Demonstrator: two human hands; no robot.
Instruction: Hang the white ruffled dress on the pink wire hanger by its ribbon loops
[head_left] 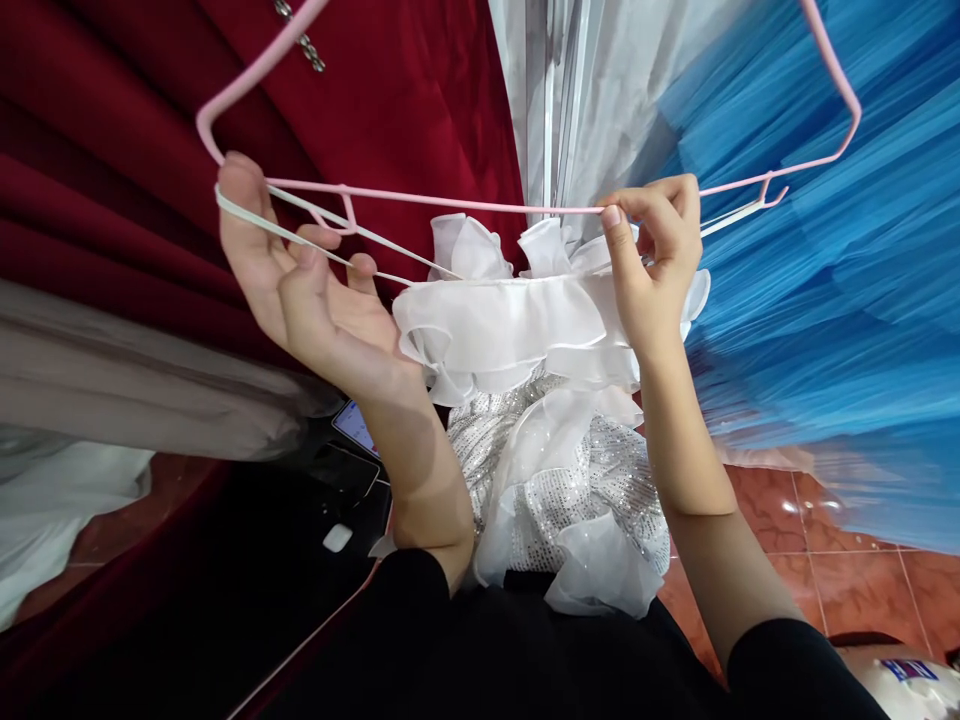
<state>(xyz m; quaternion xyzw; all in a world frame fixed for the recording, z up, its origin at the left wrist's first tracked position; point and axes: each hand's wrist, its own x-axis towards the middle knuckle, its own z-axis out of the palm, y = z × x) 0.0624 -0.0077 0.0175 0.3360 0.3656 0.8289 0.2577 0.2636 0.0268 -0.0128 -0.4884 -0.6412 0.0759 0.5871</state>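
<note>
A pink clothes hanger (450, 202) spans the upper part of the view, its lower bar almost level. My left hand (315, 290) is at the bar's left end, palm up with fingers curved. Around its fingertips runs a loop of thin white strap (405, 252), pulled taut from a white ruffled dress (510, 320). My right hand (660, 260) pinches the bar right of centre between thumb and fingers. Another strap reaches the small hook at the hanger's right. Below the ruffles, the dress's silver sequined part (551, 490) hangs bunched against my black top.
Dark red fabric (420, 90) hangs at the left, above grey fabric (135, 370). Blue tulle (840, 300) fills the right. A lit phone (356, 425) and a small white case (337, 538) lie on a black surface at lower left. Reddish floor tiles (847, 590) show below.
</note>
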